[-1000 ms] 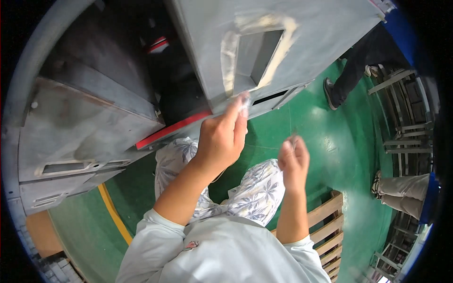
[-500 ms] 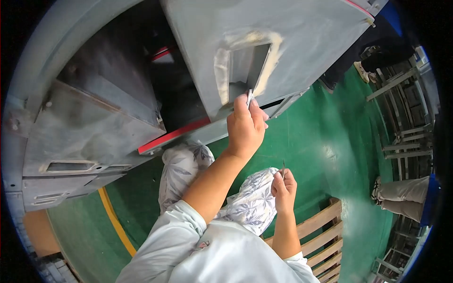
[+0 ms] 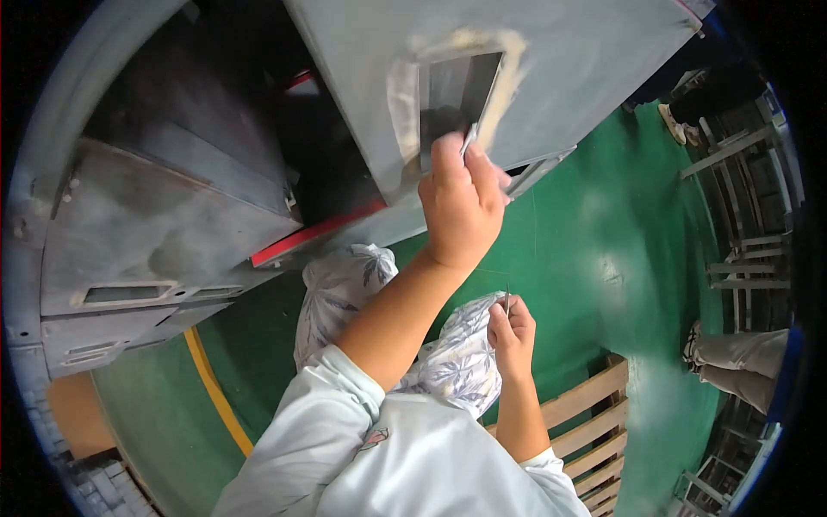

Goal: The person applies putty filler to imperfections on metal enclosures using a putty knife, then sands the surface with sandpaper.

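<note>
My left hand (image 3: 463, 202) is raised to the grey metal door panel (image 3: 586, 77), closed round a small light-grey flat tool (image 3: 469, 140) whose tip sticks up past the thumb and finger. That tip is by the lower right corner of a rectangular cut-out in the panel. Cream-coloured filler (image 3: 510, 73) is smeared around the opening's edges. Lower down, beside my right knee, my right hand (image 3: 514, 334) pinches a thin, dark, upright blade-like piece (image 3: 507, 297). What kind of tool either one is, I cannot make out; both are mostly hidden by my fingers.
The cabinet's dark open interior has a red lower edge (image 3: 319, 233); further grey panels (image 3: 164, 224) stand left. A wooden pallet (image 3: 586, 398) lies at my right on the green floor (image 3: 594, 258). Metal racks (image 3: 749, 267) and other people's legs (image 3: 741, 362) are at the far right.
My left hand has shifted slightly right and up along the opening's lower corner with its tool. My right hand has dropped slightly left, still pinching its blade. The view has tilted a little.
</note>
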A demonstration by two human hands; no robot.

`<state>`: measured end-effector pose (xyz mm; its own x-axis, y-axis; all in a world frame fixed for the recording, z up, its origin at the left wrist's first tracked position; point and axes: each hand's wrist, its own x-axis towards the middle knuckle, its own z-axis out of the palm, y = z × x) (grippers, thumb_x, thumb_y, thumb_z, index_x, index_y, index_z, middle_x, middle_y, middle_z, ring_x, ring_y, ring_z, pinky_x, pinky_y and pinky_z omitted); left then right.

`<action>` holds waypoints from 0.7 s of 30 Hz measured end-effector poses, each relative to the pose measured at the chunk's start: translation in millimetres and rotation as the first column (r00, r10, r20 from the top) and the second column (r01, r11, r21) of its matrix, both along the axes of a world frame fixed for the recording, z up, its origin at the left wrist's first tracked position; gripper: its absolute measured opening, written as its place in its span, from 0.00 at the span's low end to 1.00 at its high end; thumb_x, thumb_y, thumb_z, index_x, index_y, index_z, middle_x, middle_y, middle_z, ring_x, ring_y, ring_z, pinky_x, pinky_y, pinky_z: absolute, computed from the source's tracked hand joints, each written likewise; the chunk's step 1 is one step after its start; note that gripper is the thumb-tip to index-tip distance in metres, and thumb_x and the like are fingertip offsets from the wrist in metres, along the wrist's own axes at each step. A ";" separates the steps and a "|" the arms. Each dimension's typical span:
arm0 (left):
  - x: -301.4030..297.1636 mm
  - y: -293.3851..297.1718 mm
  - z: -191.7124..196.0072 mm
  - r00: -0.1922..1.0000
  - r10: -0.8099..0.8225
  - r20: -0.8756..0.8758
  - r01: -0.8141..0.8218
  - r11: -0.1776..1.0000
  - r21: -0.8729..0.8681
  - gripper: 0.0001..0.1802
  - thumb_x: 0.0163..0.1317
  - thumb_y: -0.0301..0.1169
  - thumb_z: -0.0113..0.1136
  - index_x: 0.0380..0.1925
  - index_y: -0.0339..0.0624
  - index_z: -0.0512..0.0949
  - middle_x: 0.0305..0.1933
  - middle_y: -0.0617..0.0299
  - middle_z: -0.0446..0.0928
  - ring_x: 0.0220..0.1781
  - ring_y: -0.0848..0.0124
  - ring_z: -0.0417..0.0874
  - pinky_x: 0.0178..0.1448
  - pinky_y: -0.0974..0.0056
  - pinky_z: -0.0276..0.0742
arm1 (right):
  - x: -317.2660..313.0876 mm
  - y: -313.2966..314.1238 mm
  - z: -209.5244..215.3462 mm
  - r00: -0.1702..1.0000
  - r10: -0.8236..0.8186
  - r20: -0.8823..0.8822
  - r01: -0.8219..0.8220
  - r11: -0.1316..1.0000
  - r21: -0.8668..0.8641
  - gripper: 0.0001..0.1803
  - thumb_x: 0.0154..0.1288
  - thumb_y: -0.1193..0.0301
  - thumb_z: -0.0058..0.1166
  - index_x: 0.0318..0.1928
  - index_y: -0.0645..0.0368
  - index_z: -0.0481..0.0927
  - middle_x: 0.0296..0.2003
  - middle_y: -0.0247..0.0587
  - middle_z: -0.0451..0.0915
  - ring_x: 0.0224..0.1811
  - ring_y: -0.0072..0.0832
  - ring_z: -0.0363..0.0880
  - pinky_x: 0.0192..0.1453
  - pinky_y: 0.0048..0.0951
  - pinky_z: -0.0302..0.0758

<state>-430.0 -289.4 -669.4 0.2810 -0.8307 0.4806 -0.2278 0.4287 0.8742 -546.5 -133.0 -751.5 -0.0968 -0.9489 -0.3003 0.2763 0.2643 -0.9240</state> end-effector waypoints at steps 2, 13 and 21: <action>2.5 -0.9 -2.5 0.991 0.040 0.128 -0.042 0.999 0.014 0.08 0.71 0.27 0.44 0.43 0.32 0.69 0.18 0.57 0.79 0.14 0.68 0.80 0.19 0.65 0.74 | 0.5 -3.6 0.9 0.999 -0.031 0.014 0.032 0.999 -0.012 0.08 0.70 0.69 0.52 0.36 0.57 0.70 0.18 0.22 0.62 0.15 0.10 0.56 0.18 0.15 0.53; 10.9 0.8 -11.4 0.885 0.232 0.403 -0.120 0.951 -0.284 0.08 0.69 0.23 0.47 0.44 0.30 0.71 0.17 0.59 0.78 0.15 0.68 0.80 0.21 0.65 0.75 | -1.3 -6.4 1.9 0.993 -0.058 0.103 0.055 0.998 0.027 0.07 0.70 0.70 0.53 0.35 0.57 0.72 0.21 0.22 0.66 0.17 0.09 0.57 0.19 0.15 0.52; 3.8 3.8 -13.5 0.997 -0.042 0.058 0.041 0.999 0.015 0.10 0.71 0.25 0.44 0.44 0.30 0.72 0.17 0.57 0.78 0.15 0.72 0.78 0.20 0.67 0.74 | -5.8 -4.0 -1.0 0.995 -0.062 0.074 0.061 0.998 0.022 0.07 0.70 0.70 0.52 0.35 0.57 0.71 0.19 0.21 0.63 0.16 0.09 0.55 0.18 0.16 0.51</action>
